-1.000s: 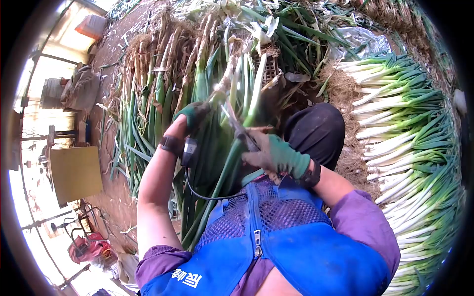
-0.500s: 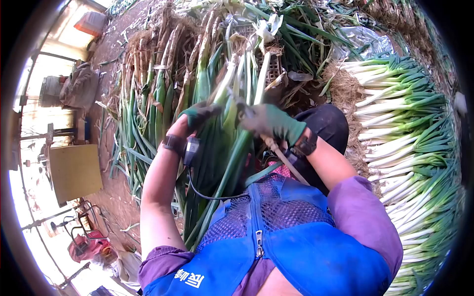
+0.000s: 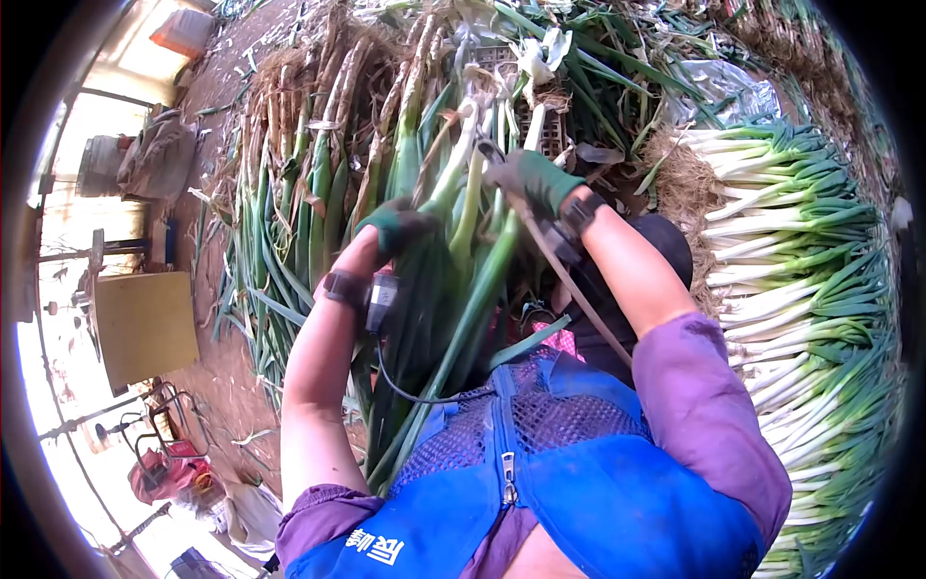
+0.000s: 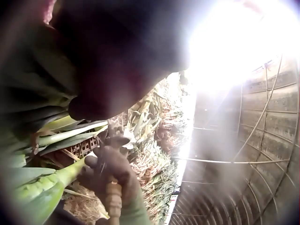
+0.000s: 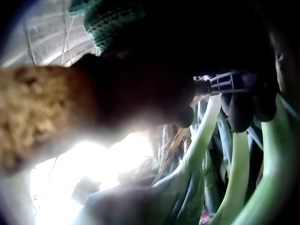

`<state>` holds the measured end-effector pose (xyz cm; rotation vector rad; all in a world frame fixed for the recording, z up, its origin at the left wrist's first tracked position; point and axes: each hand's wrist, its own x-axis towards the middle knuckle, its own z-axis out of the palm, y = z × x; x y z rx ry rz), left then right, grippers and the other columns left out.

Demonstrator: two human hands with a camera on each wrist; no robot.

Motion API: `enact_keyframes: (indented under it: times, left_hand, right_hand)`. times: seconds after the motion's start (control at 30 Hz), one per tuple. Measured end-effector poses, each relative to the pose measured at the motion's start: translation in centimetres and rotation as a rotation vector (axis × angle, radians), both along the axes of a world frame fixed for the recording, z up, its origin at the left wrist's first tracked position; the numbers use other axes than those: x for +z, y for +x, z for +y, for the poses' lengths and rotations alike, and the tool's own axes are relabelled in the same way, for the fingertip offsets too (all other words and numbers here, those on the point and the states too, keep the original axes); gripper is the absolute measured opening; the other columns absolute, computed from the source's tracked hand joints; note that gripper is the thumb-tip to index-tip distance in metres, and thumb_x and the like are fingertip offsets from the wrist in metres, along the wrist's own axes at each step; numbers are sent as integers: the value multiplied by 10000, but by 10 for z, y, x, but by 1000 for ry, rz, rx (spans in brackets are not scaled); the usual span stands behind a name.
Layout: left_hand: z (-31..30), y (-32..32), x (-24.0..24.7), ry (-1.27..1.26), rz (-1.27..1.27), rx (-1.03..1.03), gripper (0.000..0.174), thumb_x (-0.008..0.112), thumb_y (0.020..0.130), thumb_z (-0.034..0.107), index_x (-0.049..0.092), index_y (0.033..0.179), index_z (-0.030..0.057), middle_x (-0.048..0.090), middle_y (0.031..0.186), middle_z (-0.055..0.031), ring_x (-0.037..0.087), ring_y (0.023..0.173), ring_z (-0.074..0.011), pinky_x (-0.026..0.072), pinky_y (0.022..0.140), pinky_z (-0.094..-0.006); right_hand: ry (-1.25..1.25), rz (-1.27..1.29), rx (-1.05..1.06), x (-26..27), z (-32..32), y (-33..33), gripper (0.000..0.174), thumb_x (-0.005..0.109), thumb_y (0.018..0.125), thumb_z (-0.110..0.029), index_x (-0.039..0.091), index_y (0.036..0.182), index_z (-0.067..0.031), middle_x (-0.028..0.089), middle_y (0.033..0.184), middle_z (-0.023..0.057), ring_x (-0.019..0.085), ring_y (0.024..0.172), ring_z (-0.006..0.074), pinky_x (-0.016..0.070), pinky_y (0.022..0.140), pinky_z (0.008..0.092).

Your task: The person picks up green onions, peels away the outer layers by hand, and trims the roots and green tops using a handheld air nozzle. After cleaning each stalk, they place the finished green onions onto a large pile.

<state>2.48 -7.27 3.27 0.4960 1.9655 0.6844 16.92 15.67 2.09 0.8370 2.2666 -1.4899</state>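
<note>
My left hand, in a green and dark glove, grips a leek low on its pale stalk, its root end pointing up and away. Long green leaves hang towards my lap. Just right of those stalks, my gloved right hand holds a dark metal tool with a tan hose trailing from it. In the left wrist view the right hand is curled round the tool above a brass-coloured fitting. Pale stalks stand below the right fingers in the right wrist view.
Untrimmed leeks with brown roots lie in a pile at the left. A long row of clean white leeks runs down the right. A plastic crate and leaf scraps are beyond the hands; a yellow board stands far left.
My right hand has moved up and away along the stalks with the tool, and more of its hose shows. The left hand has shifted slightly right, staying at the leeks.
</note>
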Motion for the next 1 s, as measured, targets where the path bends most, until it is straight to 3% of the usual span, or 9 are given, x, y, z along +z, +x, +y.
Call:
enact_keyframes:
  times: [0.07,0.17,0.33,0.43,0.63,0.77,0.93,0.97,1.0]
  left_hand:
    - [-3,-8,9,144,-190,133,384,720,841,233,637,1138,4,641,940,-10,581,855,-94,464,773,-253]
    - [-6,-19,7,145,-239,166,396,720,837,211,632,1155,-8,655,962,-32,596,881,-106,471,798,-251]
    - [-2,-18,-24,185,-173,203,476,732,819,223,601,1186,-50,663,1007,-72,607,923,-123,467,833,-247]
    - [5,-19,-33,195,1,88,509,732,807,227,584,1197,-66,657,1020,-85,603,935,-139,463,847,-258]
    - [7,-11,-31,144,-31,46,511,709,788,295,608,1169,-32,657,980,-134,614,908,-219,487,812,-335]
    - [13,1,-35,149,-107,130,524,701,832,201,568,1277,-42,654,1041,-71,587,938,-133,458,849,-253]
    - [12,20,-31,137,-184,99,468,668,887,202,575,1298,-3,655,1041,-29,583,933,-101,466,839,-245]
    - [9,27,-32,207,-111,95,415,595,928,323,631,1147,-27,683,924,-98,631,786,-150,513,694,-291]
    - [9,28,-33,171,-142,120,405,616,918,279,614,1191,-20,673,962,-75,615,833,-134,499,739,-276]
  right_hand:
    - [59,77,68,9,-16,25,448,628,789,-420,675,903,10,675,758,181,679,770,300,525,756,373]
    - [-89,38,156,48,-50,72,467,622,824,-436,646,1041,-24,645,769,129,638,722,233,499,694,341]
    - [-46,126,195,88,-78,110,424,653,799,-369,604,1006,-2,622,762,162,639,724,280,489,681,383]
    - [-48,105,166,90,-87,114,436,656,792,-371,599,1003,7,623,791,204,644,758,321,490,698,401]
    - [41,98,154,78,-89,115,458,653,780,-396,618,1025,-10,645,821,221,658,785,343,498,723,411]
    - [77,94,59,56,-72,88,452,647,781,-422,653,1017,-37,666,832,200,670,798,319,508,745,394]
    - [-43,-15,-29,19,-20,27,381,618,784,-316,649,897,47,641,699,188,639,587,262,517,550,377]
    - [-103,-35,-40,15,-13,18,344,597,795,-267,630,886,63,626,669,186,619,519,250,516,486,378]
    - [-140,-25,-45,10,-9,12,325,593,806,-253,622,875,63,604,642,175,591,483,242,490,446,377]
